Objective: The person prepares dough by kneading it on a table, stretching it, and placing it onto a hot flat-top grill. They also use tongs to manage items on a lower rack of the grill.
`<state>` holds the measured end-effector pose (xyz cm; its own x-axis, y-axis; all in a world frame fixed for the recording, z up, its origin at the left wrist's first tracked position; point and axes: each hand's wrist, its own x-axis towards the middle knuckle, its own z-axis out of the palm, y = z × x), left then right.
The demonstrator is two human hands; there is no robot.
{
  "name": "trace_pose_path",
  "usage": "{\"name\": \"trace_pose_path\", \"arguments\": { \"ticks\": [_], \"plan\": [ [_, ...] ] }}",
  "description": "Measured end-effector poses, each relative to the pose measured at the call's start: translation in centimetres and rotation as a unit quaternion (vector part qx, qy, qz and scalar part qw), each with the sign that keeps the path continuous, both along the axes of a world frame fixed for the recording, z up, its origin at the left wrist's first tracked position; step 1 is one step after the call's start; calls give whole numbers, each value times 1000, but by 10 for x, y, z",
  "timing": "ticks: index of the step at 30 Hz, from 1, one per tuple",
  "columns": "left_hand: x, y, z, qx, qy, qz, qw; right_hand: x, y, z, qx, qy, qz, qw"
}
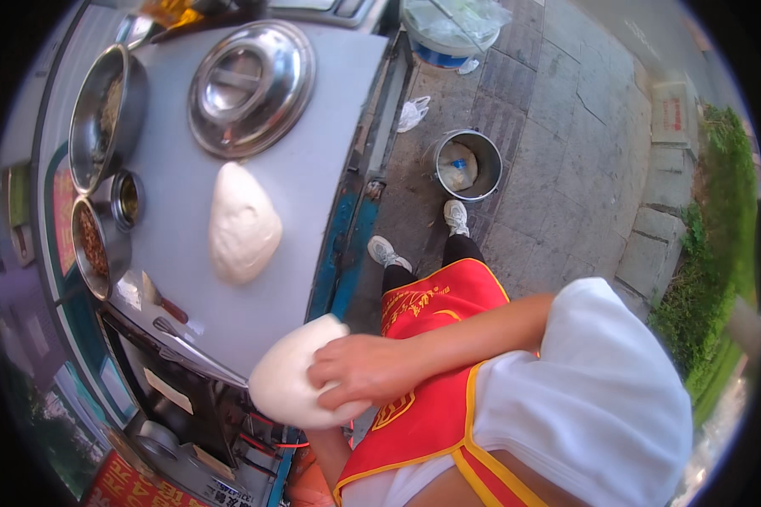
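A large, smooth lump of white dough [281,380] is held off the near edge of the work table, in front of my red apron [448,296]. My right hand [365,370] lies over its right side, fingers curled into the soft surface. From below, my left forearm [328,452] runs up under the dough; the left hand itself is hidden behind it, apparently supporting the lump. A second lump of dough [243,224] rests on the pale worktop [317,182], beyond my hands.
On the worktop are a steel lid [249,89], a large metal bowl [106,118], a smaller bowl of brown filling [97,241], a small tin [127,201] and a wood-handled scraper [165,302]. A bucket [469,165] holding dough stands on the pavement near my feet.
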<state>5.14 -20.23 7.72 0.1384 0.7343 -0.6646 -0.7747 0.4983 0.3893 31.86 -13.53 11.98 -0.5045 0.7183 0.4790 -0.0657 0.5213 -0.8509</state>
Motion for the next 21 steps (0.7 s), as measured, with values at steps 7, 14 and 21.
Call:
{"name": "trace_pose_path", "arguments": {
  "ticks": [7,14,21],
  "plan": [
    [248,46,-111,-39,-8,-249,968,180,-40,-33,-112,-197,-291,929],
    [370,57,-154,290,471,-384,739,310,-37,-211,-162,-357,-426,816],
    [244,63,-45,131,458,-230,849,250,24,-157,-222,-365,-249,869]
  ]
}}
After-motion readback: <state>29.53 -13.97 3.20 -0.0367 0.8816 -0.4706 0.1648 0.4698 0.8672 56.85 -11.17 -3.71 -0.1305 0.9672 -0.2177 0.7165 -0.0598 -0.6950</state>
